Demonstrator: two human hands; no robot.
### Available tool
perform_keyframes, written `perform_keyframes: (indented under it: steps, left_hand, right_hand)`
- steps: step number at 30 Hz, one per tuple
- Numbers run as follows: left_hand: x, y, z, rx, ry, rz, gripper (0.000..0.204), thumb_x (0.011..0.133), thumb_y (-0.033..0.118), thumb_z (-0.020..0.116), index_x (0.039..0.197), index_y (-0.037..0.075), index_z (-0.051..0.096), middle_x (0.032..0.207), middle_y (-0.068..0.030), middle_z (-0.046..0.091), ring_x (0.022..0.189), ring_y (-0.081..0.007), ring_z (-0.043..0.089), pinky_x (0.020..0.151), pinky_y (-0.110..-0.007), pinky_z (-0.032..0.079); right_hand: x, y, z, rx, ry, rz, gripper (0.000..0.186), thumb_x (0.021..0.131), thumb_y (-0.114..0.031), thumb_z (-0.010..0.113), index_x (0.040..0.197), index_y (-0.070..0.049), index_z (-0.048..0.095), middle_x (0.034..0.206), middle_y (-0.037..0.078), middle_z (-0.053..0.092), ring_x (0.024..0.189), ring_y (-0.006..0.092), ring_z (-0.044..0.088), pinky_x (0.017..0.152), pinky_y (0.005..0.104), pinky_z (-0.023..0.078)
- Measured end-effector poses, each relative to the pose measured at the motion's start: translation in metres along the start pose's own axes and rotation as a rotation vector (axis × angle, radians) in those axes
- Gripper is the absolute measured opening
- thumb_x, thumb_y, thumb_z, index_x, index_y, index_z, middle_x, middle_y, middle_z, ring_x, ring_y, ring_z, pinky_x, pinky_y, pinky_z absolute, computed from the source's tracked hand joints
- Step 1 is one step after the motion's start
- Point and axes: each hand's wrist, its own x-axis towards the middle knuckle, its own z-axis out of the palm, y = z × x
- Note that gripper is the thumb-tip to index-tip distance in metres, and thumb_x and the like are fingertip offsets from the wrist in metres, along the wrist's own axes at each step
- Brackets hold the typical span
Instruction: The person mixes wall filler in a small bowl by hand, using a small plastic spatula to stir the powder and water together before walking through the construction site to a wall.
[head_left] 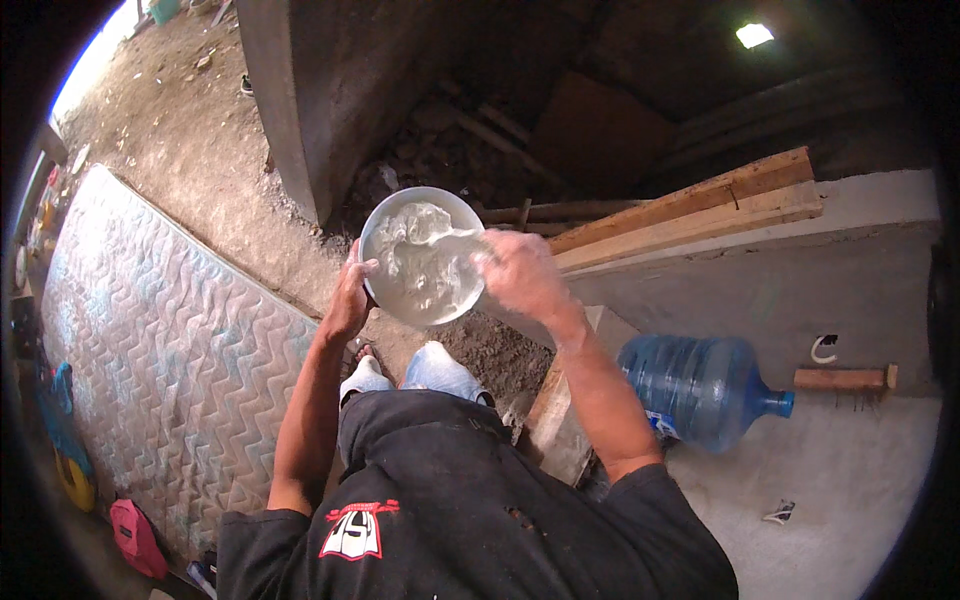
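A round white bowl (405, 285) holds a pale, wet, lumpy paste in front of my body, at the middle of the view. My left hand (352, 285) grips the bowl's left side, thumb over the rim and fingers under it. My right hand (515, 270), blurred, is closed at the bowl's right rim on a pale utensil (450, 235) that reaches into the paste. The utensil's shape is partly hidden by paste and motion blur.
A quilted mattress (170, 350) lies at left, a pink bag (135, 535) beside it. A concrete column (290, 100) stands ahead. Planks (690, 210) rest on a ledge at right, above a blue water jug (690, 390) and a short wood piece (840, 378). Dirt (170, 110) surrounds my feet.
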Motion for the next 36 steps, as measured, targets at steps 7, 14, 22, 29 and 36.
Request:
perform_keyframes:
  steps: [7,14,22,29,36]
  left_hand:
    - [0.007,-0.010,-0.001,0.110,-0.040,0.073,0.060,0.087,0.025,0.038,0.141,0.001,0.028,0.131,-0.0151,0.043,0.116,-0.0239,0.046,0.098,-0.035,0.038]
    - [0.000,-0.001,0.008,0.059,-0.122,0.008,0.056,0.089,0.025,0.039,0.140,0.003,0.032,0.130,-0.0138,0.045,0.115,-0.0226,0.046,0.099,-0.035,0.037]
    - [0.003,0.002,-0.004,0.051,-0.080,-0.046,0.050,0.095,0.033,0.037,0.135,0.002,0.039,0.127,-0.0116,0.049,0.117,-0.0203,0.044,0.098,-0.034,0.036]
    - [0.009,0.007,0.001,0.230,-0.128,0.041,0.049,0.099,0.036,0.031,0.130,0.001,0.043,0.123,-0.0106,0.050,0.114,-0.0195,0.044,0.100,-0.032,0.032]
    - [0.002,0.022,0.024,0.326,-0.033,0.112,0.047,0.099,0.037,0.030,0.128,0.001,0.044,0.120,-0.0094,0.051,0.112,-0.0187,0.045,0.099,-0.032,0.033]
  right_hand:
    - [0.006,-0.012,0.024,-0.031,0.149,-0.059,0.022,0.078,-0.016,0.059,0.094,-0.001,0.065,0.087,0.024,0.064,0.083,0.0405,0.062,0.075,0.0480,0.050]
    - [0.018,0.006,0.016,-0.033,0.181,-0.014,0.019,0.079,-0.016,0.059,0.089,-0.001,0.064,0.086,0.022,0.064,0.082,0.0407,0.062,0.073,0.0470,0.051]
    - [0.011,0.001,0.004,-0.076,0.087,-0.048,0.022,0.076,-0.012,0.061,0.096,-0.005,0.066,0.084,0.019,0.065,0.082,0.0366,0.063,0.077,0.0434,0.051]
    - [0.007,-0.011,0.010,-0.082,-0.083,-0.201,0.030,0.071,-0.009,0.065,0.101,-0.005,0.066,0.095,0.019,0.065,0.092,0.0358,0.061,0.082,0.0411,0.049]
    - [0.001,-0.017,0.003,0.040,-0.065,-0.147,0.028,0.076,-0.012,0.065,0.101,0.001,0.065,0.096,0.023,0.065,0.091,0.0374,0.063,0.081,0.0408,0.050]
